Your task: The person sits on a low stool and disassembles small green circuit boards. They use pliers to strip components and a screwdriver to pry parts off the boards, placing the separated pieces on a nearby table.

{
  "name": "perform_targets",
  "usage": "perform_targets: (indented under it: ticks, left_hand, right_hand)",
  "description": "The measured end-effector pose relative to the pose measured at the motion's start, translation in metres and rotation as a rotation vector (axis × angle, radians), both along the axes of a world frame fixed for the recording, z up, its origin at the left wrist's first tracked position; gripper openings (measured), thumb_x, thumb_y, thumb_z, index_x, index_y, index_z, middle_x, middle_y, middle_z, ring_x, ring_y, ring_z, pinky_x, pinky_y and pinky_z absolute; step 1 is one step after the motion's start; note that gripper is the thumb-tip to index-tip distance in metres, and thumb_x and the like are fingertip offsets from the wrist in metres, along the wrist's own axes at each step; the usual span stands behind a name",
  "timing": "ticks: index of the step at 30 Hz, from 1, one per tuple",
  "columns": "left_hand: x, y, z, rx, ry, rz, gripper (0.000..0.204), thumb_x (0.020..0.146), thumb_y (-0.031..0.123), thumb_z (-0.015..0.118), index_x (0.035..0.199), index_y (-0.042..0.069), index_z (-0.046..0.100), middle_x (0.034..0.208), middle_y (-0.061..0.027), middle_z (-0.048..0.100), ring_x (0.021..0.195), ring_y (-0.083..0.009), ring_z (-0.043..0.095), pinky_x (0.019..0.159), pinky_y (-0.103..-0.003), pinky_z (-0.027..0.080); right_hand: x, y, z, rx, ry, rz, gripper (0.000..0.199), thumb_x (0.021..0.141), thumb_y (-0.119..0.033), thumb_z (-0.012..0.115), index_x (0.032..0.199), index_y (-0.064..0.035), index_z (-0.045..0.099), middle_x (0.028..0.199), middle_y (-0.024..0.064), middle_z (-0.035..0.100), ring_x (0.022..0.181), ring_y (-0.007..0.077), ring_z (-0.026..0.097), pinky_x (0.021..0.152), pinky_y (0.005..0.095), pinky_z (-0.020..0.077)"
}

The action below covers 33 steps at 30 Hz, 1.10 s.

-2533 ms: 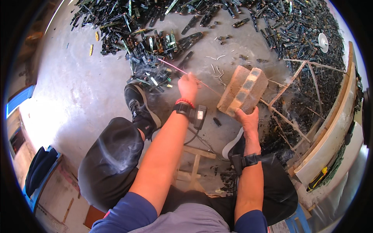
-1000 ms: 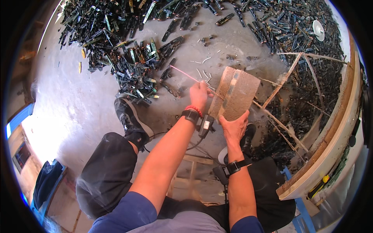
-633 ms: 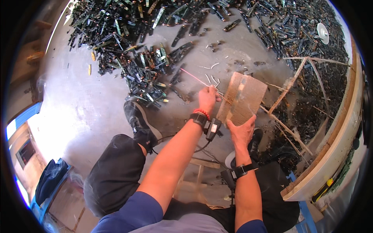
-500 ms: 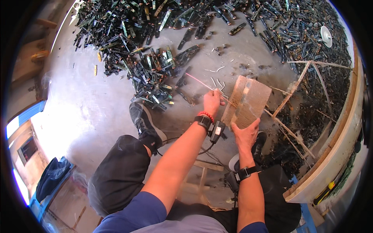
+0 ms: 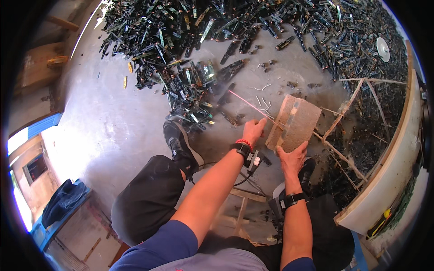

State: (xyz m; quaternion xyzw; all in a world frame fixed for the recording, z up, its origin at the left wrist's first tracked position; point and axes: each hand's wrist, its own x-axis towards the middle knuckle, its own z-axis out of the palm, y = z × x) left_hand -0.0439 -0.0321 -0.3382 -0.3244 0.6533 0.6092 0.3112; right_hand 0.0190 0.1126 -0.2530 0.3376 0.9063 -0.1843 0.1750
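Note:
In the middle of the floor a reddish-brown brick-like block (image 5: 306,123) with a pale strip along it stands tilted. My right hand (image 5: 293,158) grips its near edge, thumb on the top face. To its left is my left hand (image 5: 254,131), fingers bent together; what they hold, if anything, is hidden. A thin pink stick (image 5: 244,101) lies slantwise just beyond these fingers, its near end by the block. Whether the fingers touch it I cannot tell. Several short silvery pieces (image 5: 263,103) lie on the floor beyond the block.
Dark narrow parts form a large heap (image 5: 181,58) at the far side and right. A wooden stick frame (image 5: 343,108) stands right of the block. A curved pale board (image 5: 384,167) borders the right side. A white disc (image 5: 383,49) lies on the heap. My shoe (image 5: 178,137) is left of my left hand.
The whole view has shifted, so things appear further right and lower. My left hand has drawn back slightly toward me from the pink stick. My right hand still grips the block.

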Motion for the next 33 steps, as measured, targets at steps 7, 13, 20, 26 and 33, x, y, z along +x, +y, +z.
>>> perform_targets:
  ticks: [7,13,20,26,33]
  left_hand:
    - [0.044,-0.024,0.007,-0.109,-0.023,-0.245,0.046,0.085,0.037,0.051,0.074,-0.006,0.062,0.058,-0.0174,0.062,0.054,-0.0259,0.065,0.060,-0.037,0.052]
    - [0.091,-0.061,0.004,-0.214,-0.142,-0.301,0.042,0.086,0.031,0.048,0.078,-0.007,0.064,0.064,-0.0215,0.063,0.062,-0.0331,0.066,0.070,-0.041,0.051]
    - [0.139,-0.072,-0.020,-0.323,-0.175,-0.360,0.038,0.086,0.032,0.050,0.090,-0.001,0.068,0.088,-0.0265,0.064,0.092,-0.0388,0.062,0.082,-0.045,0.048]
    - [0.183,-0.031,-0.084,-0.285,0.248,-0.336,0.036,0.089,0.030,0.050,0.115,0.007,0.060,0.104,-0.0216,0.063,0.100,-0.0389,0.059,0.084,-0.044,0.047]
    - [0.151,-0.036,-0.036,-0.141,0.352,-0.182,0.038,0.089,0.030,0.049,0.113,0.003,0.058,0.113,-0.0226,0.060,0.105,-0.0386,0.057,0.087,-0.045,0.047]
  right_hand:
    - [0.000,-0.014,0.019,0.180,0.118,0.076,0.077,0.068,-0.033,0.076,0.129,-0.0016,0.040,0.127,0.0237,0.045,0.115,0.0417,0.045,0.095,0.0457,0.0396]
    - [0.002,-0.070,0.004,-0.375,0.276,0.443,0.032,0.079,-0.017,0.063,0.108,-0.0053,0.059,0.116,0.0176,0.055,0.104,0.0363,0.054,0.088,0.0425,0.0447]
    - [-0.016,-0.134,-0.025,-0.335,0.161,0.786,0.041,0.078,-0.010,0.059,0.119,-0.0091,0.054,0.127,0.0203,0.046,0.112,0.0382,0.049,0.089,0.0458,0.0448]
    - [-0.028,-0.141,-0.050,-0.259,0.138,0.937,0.047,0.071,-0.004,0.059,0.118,-0.0076,0.054,0.131,0.0219,0.041,0.109,0.0376,0.049,0.083,0.0447,0.0453]
    - [-0.031,-0.147,-0.069,-0.148,0.173,0.940,0.032,0.072,-0.008,0.059,0.104,-0.0048,0.058,0.113,0.0175,0.050,0.096,0.0321,0.052,0.073,0.0425,0.0452]
